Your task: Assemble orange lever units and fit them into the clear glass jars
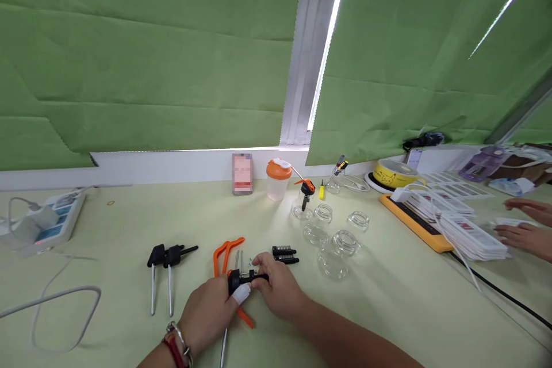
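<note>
Near the front of the table, my left hand (209, 307) grips a black plastic fitting (235, 280) with a metal piece on top; a white wrap covers the thumb. A metal tube (223, 348) points down below that hand. My right hand (278, 287) pinches the fitting's slim black end, fingers closed. Orange plastic handles (227, 247) lie partly under and behind the hands. Just beyond are thin metal rods (239, 259) and tiny pieces too small to name. Two black spring-like parts (284, 256) rest past my right hand. To the left lie two similar black fittings (166, 256) with metal tubes.
Several clear glass jars (334, 261) stand right of centre, near an orange-lidded shaker cup (276, 181) and a yellow-handled tool (321, 190). A power strip (64, 218) sits left. At right are stacked white trays (472, 238), an orange-edged device (414, 224) and another person's hands (526, 236).
</note>
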`<state>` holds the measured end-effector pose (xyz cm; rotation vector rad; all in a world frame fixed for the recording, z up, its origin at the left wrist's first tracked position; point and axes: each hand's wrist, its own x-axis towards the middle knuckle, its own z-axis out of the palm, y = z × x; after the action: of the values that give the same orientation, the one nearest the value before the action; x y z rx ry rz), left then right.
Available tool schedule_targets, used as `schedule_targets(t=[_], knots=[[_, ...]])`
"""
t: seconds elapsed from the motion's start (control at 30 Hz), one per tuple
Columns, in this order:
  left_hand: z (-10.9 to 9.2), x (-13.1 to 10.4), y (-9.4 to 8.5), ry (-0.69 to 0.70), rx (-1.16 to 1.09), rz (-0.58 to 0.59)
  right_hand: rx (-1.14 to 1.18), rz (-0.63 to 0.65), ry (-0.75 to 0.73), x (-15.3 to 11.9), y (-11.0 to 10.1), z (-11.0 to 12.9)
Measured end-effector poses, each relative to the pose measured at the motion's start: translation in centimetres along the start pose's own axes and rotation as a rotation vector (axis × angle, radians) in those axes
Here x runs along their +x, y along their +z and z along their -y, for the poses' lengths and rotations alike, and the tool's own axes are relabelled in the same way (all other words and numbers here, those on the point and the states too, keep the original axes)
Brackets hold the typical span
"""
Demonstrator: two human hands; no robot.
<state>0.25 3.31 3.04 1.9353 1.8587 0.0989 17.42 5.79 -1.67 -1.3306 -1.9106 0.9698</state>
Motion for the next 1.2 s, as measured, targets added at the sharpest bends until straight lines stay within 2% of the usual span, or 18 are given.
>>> schedule_targets(t=[0.2,0.6,0.73,0.93,1.2], knots=[[0.17,-0.02,0.09,0.003,0.003,-0.004,0.051,0.022,0.030,0.23,0.24,0.02],[0.25,-0.03,0.18,-0.026,0.002,0.009,0.078,-0.029,0.027,0.16,0.50,0.10],[0.33,-0.04,0.12,-0.028,-0.008,0.020,0.114,0.001,0.030,0.18,0.50,-0.07],[0.31,0.06,0.11,-0.020,-0.009,0.013,0.080,-0.006,0.018,0.17,0.42,-0.03],[0.87,-0.26,-0.38,-0.028,-0.029,0.030,0.124,-0.007,0.014,-0.24,0.23,-0.41]])
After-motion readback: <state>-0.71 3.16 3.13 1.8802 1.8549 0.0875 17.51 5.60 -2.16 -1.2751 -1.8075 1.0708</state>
